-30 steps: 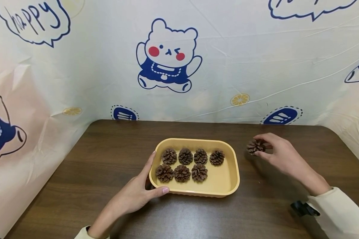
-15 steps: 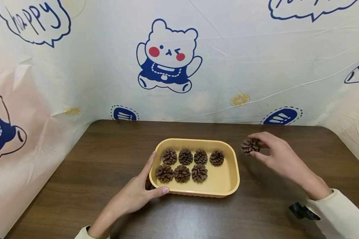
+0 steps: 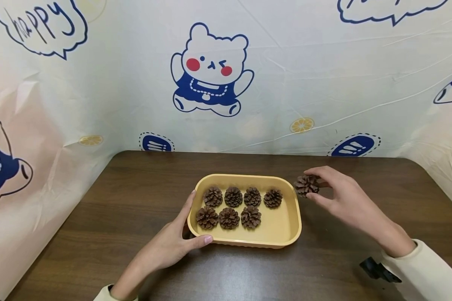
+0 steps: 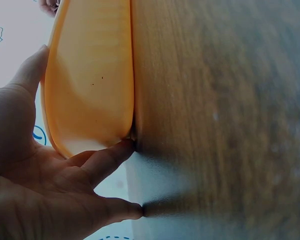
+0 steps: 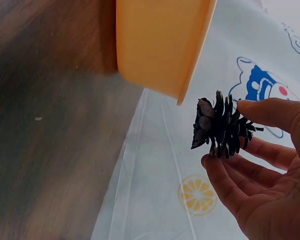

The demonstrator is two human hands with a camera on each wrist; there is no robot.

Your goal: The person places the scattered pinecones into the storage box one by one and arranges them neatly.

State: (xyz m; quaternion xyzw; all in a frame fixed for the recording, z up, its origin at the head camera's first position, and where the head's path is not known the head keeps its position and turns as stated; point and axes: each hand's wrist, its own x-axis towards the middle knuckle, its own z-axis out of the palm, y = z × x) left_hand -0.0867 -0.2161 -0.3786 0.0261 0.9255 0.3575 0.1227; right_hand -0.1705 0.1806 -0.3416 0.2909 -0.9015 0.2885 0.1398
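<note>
A yellow plastic tray (image 3: 280, 228) stands on the table with several brown pine cones (image 3: 229, 218) inside, lined up in two rows. My left hand (image 3: 171, 242) grips its near left corner, thumb on the front side and fingers along the left end. The left wrist view shows the thumb at the rim and fingertips low on the wall. Between thumb and fingers my right hand (image 3: 344, 196) pinches another pine cone (image 3: 306, 185), raised at the right rim of the tray. In the right wrist view this pine cone (image 5: 222, 125) is in the air beside the tray's wall.
Brown wooden tabletop (image 3: 135, 196) surrounds the tray. A pale printed cloth (image 3: 286, 75) with a bear drawing rises behind the far edge and at both sides. A black strap (image 3: 379, 269) hangs by the right sleeve (image 3: 422, 271).
My right hand has carried its pine cone leftward, from over the table to the tray's right rim. My left hand and the tray have stayed in place.
</note>
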